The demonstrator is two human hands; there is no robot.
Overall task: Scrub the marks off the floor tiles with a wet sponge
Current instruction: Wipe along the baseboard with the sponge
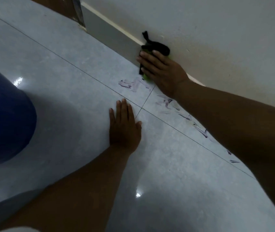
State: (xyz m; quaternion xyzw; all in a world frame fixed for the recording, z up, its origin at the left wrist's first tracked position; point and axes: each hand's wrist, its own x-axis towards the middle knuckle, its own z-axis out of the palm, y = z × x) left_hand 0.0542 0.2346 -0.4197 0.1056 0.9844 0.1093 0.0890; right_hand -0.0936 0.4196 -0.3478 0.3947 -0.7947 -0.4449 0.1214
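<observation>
Two bare hands, head view, one entry each, placed relative to the grout crossing (141,108) in the pale floor tiles (66,77).

Left hand (123,128): flat on the tile just short of the crossing, palm down, fingers spread narrow, holding nothing.

Right hand (158,71): beyond the crossing, at the grey skirting board (110,32), pressed down over the sponge (146,77), fingers laid across it. Only a yellow-green edge and a black strip of the sponge show under the fingers. A black strap or cloth (157,46) lies against the wall (200,22) touching the fingertips; what it is cannot be told.

Marks (134,84): purple smeared strokes just past the crossing, beside the right hand, continuing in a line under the right forearm.

Dark blue clothed knee (4,114): well left of the crossing.
</observation>
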